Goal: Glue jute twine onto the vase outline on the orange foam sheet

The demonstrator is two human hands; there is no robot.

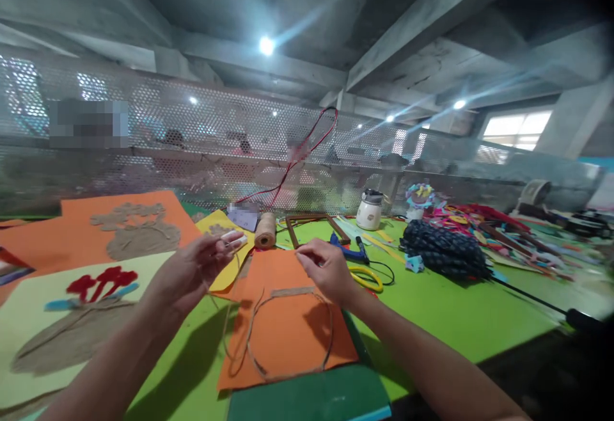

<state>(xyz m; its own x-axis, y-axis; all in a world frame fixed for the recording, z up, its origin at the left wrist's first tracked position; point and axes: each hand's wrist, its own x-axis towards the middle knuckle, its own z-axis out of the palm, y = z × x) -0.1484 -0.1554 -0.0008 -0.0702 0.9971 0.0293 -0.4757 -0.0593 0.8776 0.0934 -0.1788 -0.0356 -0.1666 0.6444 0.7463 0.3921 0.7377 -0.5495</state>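
Observation:
An orange sheet (pixel 292 331) lies before me, partly over a dark green board (pixel 307 398). Twine (pixel 249 338) forms a rounded outline on the sheet, with a short flat strip (pixel 292 292) across its top. My left hand (pixel 194 270) is raised left of the sheet, fingers curled around the loose twine that hangs down to the outline; white shows at its fingertips. My right hand (pixel 329 270) rests at the sheet's upper right edge, fingers pinched together; what they hold, if anything, is hidden.
Behind stand a twine spool (pixel 265 230), a brown frame (pixel 292 234), a blue glue gun (pixel 352 253) and a white jar (pixel 369 211). Yellow-handled scissors (pixel 365 279) lie right. A folded umbrella (pixel 441 251) and craft scraps are farther right; collage sheets (pixel 158 267) lie left.

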